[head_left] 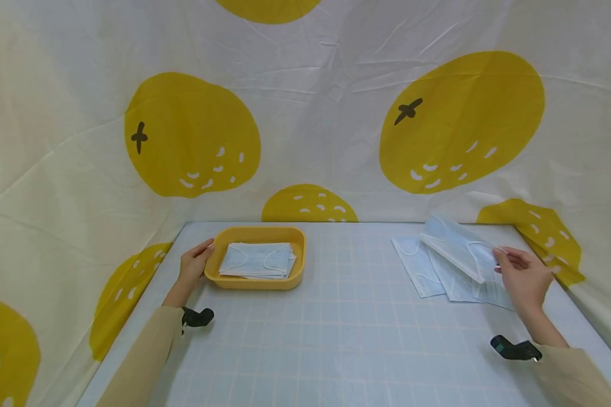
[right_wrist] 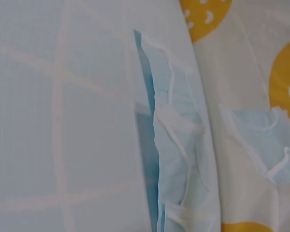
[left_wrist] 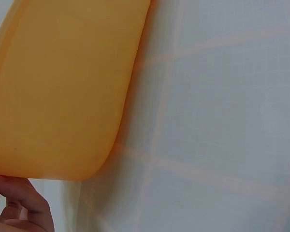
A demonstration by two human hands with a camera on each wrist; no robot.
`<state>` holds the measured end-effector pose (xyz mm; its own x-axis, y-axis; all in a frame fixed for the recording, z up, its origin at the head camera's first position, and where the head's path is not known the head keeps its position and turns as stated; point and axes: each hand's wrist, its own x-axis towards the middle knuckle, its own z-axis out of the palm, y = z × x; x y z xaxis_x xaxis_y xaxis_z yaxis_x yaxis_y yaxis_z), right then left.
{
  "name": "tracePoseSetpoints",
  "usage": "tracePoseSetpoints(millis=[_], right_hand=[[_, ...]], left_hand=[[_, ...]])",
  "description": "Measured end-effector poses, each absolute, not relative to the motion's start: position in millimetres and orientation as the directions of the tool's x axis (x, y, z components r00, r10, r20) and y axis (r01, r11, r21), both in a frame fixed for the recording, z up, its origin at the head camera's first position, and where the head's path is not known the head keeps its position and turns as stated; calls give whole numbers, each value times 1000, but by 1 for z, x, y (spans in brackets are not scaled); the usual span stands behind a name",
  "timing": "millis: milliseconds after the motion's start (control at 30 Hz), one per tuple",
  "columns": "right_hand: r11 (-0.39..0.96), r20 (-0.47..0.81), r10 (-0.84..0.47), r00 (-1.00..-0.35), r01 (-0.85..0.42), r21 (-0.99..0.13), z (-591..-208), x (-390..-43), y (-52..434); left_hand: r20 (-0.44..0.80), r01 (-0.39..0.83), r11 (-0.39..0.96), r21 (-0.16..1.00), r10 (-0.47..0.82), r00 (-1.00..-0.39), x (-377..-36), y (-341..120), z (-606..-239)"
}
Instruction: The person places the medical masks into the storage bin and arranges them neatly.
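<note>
My left hand (head_left: 190,268) grips the left end of a yellow tray (head_left: 254,284); the left wrist view shows curled fingers (left_wrist: 26,195) against the tray's corner. Inside the tray lies a neat stack of light blue face masks (head_left: 257,259) with white ear loops. At the right, my right hand (head_left: 528,278) pinches one face mask (head_left: 455,249) by its edge, tilted up over the others. Beneath it, several loose masks (head_left: 418,278) overlap on the table. In the right wrist view the raised mask (right_wrist: 261,137) appears to the right of the loose ones (right_wrist: 171,150).
A pale blue gridded cloth covers the table (head_left: 336,339). Behind and around it hangs a white curtain (head_left: 315,141) printed with large yellow fruit. A dark wrist-camera mount (head_left: 198,317) sits on the left wrist, another mount (head_left: 515,348) on the right.
</note>
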<state>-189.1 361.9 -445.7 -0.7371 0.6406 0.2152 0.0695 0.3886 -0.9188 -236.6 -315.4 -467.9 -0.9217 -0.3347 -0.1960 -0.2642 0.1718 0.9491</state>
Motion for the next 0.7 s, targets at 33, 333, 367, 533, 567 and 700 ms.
tracePoseSetpoints(millis=[33,333,367,533,567,700], right_hand=[[391,217,637,-740,68,-918,-445,-189,359],[396,206,605,-769,66,-916,-439,-190,335],[405,212,600,-771,65,-912,-438,-190,333],[427,235,581,-779,46,-903,-436,-191,321],[428,238,576,-782,40,-903,-435,-192,318],[458,271,549,-790,14,-889,-433,-192,308]], left_hand=[[-199,-267,170,949,-337,-920,-236,-315,-468],[-204,-272,166,948,-341,-918,-236,-313,-466],[-204,-273,168,947,-340,-918,-236,-313,-466],[-209,-281,170,945,-350,-913,-236,-313,-465],[-207,-279,171,945,-347,-915,-236,-313,-465],[-210,-280,170,945,-342,-916,-237,-314,-465]])
